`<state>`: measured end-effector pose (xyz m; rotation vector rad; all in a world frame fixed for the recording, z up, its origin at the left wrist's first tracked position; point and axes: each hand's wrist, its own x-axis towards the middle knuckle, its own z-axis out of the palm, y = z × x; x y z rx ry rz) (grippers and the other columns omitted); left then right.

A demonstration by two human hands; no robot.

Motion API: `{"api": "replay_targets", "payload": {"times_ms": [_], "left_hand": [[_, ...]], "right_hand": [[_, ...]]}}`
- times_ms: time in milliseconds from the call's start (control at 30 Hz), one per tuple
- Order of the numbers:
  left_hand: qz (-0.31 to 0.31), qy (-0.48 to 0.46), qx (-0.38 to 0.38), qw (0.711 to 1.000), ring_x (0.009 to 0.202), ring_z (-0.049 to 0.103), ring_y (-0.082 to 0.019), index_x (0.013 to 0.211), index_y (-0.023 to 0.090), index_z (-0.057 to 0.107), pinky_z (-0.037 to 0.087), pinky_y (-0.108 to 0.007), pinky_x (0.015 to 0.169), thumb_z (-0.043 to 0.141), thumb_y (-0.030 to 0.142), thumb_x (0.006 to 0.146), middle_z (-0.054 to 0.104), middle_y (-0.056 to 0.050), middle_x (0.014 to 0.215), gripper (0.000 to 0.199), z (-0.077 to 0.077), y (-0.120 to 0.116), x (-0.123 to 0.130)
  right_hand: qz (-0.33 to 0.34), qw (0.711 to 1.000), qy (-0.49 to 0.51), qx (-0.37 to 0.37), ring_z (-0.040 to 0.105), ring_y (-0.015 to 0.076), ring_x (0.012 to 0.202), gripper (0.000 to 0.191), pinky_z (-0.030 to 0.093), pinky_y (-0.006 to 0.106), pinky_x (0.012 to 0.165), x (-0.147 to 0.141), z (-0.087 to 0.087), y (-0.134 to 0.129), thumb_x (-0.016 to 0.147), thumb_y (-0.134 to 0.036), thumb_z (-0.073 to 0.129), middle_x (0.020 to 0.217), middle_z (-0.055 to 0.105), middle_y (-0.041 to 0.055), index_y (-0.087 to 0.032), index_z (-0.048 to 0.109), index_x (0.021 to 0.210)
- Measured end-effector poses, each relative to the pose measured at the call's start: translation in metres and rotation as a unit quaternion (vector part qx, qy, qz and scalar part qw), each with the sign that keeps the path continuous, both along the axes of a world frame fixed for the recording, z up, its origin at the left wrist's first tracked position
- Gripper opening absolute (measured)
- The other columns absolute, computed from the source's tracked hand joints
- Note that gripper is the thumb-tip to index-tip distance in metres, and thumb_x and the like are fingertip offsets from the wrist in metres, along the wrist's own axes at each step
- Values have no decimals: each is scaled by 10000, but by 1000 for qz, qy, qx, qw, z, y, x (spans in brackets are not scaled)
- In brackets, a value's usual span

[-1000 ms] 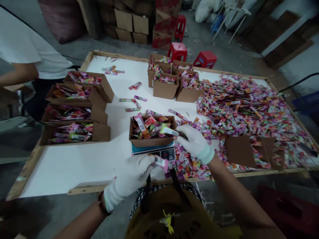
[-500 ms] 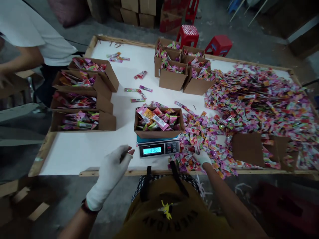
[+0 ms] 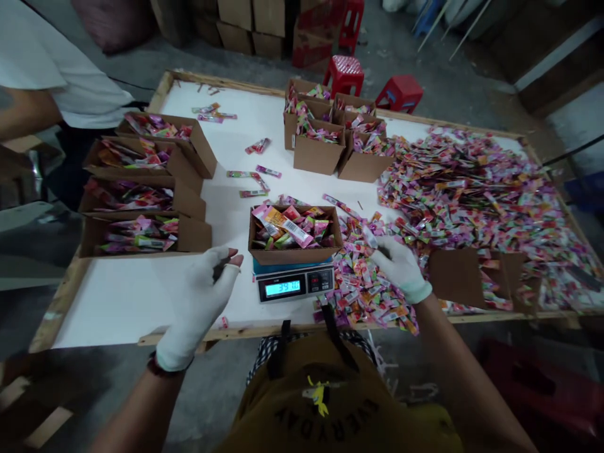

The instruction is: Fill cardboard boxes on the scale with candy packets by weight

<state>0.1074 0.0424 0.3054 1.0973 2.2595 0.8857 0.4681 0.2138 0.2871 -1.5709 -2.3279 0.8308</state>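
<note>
A digital scale (image 3: 296,282) with a lit blue display carries an open cardboard box (image 3: 295,257) filled with colourful wrapped candy sticks (image 3: 287,225). My left hand (image 3: 207,286), in a white glove with bare fingertips, is held empty to the left of the scale, thumb and fingers apart. Over the loose candy right of the box is my gloved right hand (image 3: 400,267). Its fingers pinch a small candy packet (image 3: 369,237) with a pale wrapper. The fingers' far side is partly hidden.
Filled boxes line the table's left side (image 3: 146,234), and more stand at the back (image 3: 318,154). A large heap of candy (image 3: 472,182) covers the right side, with an open carton (image 3: 455,277) lying on it. A person in a white shirt (image 3: 61,69) is at left. Red stools (image 3: 346,72) stand behind.
My right hand has risen from the near pile, moving up and right, with a packet at its fingertips. The scale's reading has changed slightly. My left hand stays open beside the scale.
</note>
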Motion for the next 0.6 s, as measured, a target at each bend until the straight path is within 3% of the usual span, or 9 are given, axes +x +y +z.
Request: {"api": "replay_targets", "payload": {"times_ms": [100, 133, 200, 267, 367, 467, 600], "left_hand": [[-14, -39, -4, 999, 816, 695, -224, 1131, 139, 692, 553, -318, 767, 557, 540, 831, 761, -99, 943, 518, -4, 3, 5], [-15, -44, -7, 999, 825, 698, -226, 1130, 141, 690, 550, -319, 769, 558, 550, 826, 762, -100, 949, 526, -6, 2, 5], [-8, -34, -19, 999, 857, 706, -231, 1129, 151, 695, 545, -322, 792, 565, 562, 814, 765, -98, 974, 534, -11, -4, 3], [10, -16, -38, 999, 865, 709, -230, 1147, 163, 698, 539, -324, 802, 568, 558, 811, 766, -90, 975, 535, -15, -13, -2], [41, -18, -58, 997, 807, 698, -216, 1178, 175, 689, 535, -320, 768, 571, 567, 817, 755, -76, 930, 546, -19, -30, -10], [75, -41, -49, 995, 790, 691, -206, 1176, 169, 679, 537, -311, 745, 588, 572, 808, 753, -83, 951, 553, -18, -43, -12], [77, -34, -49, 995, 796, 685, -201, 1153, 166, 680, 533, -306, 748, 589, 561, 815, 753, -85, 960, 528, -13, -46, -11]], "right_hand": [[71, 990, 108, 48, 658, 198, 849, 381, 527, 339, 853, -48, 39, -1, 899, -457, 653, 1028, 742, 65, -178, 710, 1151], [75, 987, 133, 45, 666, 191, 829, 425, 537, 342, 849, -59, 42, -1, 887, -459, 675, 1056, 745, 67, -176, 691, 1203], [51, 985, 163, 24, 681, 185, 826, 514, 553, 342, 839, -64, 33, 2, 892, -468, 667, 1135, 740, 78, -178, 636, 1316], [-18, 994, 111, -18, 692, 187, 877, 505, 556, 329, 842, -48, 5, 7, 925, -466, 603, 1169, 737, 72, -199, 620, 1353], [-124, 986, -53, -94, 692, 211, 900, 394, 545, 320, 823, -6, -56, 12, 930, -389, 533, 1025, 756, 76, -177, 708, 1212], [-157, 966, -143, -144, 689, 244, 857, 303, 531, 333, 793, 26, -117, 8, 886, -310, 548, 852, 735, 105, -124, 757, 1002], [-174, 946, -209, -179, 691, 243, 906, 273, 524, 329, 810, 38, -173, -7, 885, -318, 630, 928, 733, 129, -116, 742, 1032]]}}
